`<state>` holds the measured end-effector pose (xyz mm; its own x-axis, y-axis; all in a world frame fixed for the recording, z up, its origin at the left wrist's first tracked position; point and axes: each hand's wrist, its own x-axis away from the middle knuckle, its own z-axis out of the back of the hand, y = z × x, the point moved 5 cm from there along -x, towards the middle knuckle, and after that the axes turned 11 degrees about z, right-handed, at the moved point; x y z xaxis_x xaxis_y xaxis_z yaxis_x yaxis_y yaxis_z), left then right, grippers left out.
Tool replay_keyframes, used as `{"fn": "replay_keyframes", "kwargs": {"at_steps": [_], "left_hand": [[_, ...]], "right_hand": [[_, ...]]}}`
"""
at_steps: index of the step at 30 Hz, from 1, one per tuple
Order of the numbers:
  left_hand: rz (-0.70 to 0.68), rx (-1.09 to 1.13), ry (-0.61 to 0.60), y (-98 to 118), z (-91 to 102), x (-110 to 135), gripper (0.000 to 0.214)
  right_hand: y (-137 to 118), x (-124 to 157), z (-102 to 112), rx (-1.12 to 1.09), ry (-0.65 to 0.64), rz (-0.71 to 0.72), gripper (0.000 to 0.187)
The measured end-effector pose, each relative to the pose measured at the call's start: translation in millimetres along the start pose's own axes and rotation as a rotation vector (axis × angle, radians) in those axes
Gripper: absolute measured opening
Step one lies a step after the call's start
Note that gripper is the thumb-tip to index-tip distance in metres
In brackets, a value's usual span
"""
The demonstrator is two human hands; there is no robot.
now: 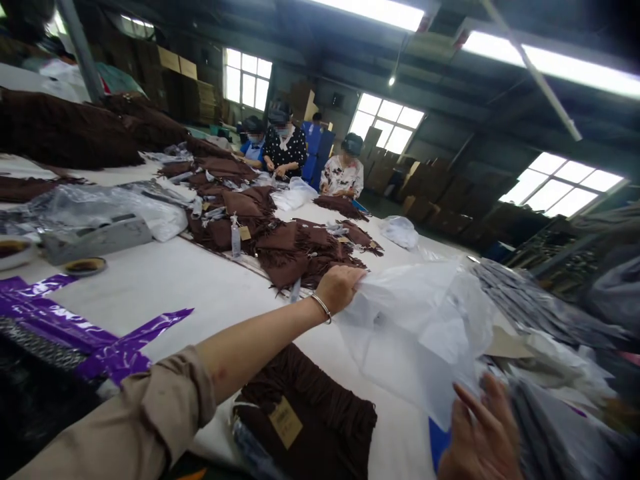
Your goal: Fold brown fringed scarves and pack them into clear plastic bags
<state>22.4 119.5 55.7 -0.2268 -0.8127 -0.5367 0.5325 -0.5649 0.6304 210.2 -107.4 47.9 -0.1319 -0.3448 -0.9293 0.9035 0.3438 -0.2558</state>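
My left hand [341, 288], with a bracelet at the wrist, is closed on the edge of a translucent white plastic bag [425, 313]. The bag hangs spread out to the right over the white table [200, 287]. At the lower right, my right hand [477, 430] has its fingers apart, close to the bag's lower edge; I see nothing held in it. Below my left forearm lies a folded dark brown fringed scarf [320, 413] with a tan tag [286, 421] on it.
Heaped brown fringed scarves [285, 247] with tags lie across the table. Purple printed tape [95, 333], a tape roll [85, 265] and clear plastic [110, 207] are at left. Grey packed pieces [540, 300] lie at right. Several people [284, 147] stand at the far side.
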Motion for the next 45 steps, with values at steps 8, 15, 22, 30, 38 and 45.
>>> {"fn": "replay_keyframes", "kwargs": {"at_steps": [8, 15, 22, 30, 38, 45], "left_hand": [[-0.486, -0.564, -0.057, 92.3, 4.4, 16.3, 0.027], [-0.175, -0.529, -0.295, 39.8, -21.9, 26.5, 0.012], [0.167, -0.401, -0.261, -49.9, -12.0, 46.7, 0.024], [0.652, 0.03, -0.307, -107.2, -25.7, 93.3, 0.024], [1.046, 0.781, -0.675, -118.8, -110.6, 86.8, 0.019], [1.168, 0.953, -0.865, -168.8, -103.7, 110.0, 0.023]], "right_hand": [[-33.7, -54.3, -42.4, 0.403, -0.446, 0.378, 0.053], [10.9, -49.5, -25.2, 0.349, -0.377, 0.194, 0.047], [24.6, 2.3, 8.7, 0.288, -0.3, 0.017, 0.049], [117.6, 128.2, -12.9, -0.085, -0.063, -0.86, 0.066], [144.6, 174.6, -69.1, -0.732, 0.063, -1.251, 0.029], [103.9, 195.0, -79.7, -0.819, -0.163, -1.379, 0.035]]}}
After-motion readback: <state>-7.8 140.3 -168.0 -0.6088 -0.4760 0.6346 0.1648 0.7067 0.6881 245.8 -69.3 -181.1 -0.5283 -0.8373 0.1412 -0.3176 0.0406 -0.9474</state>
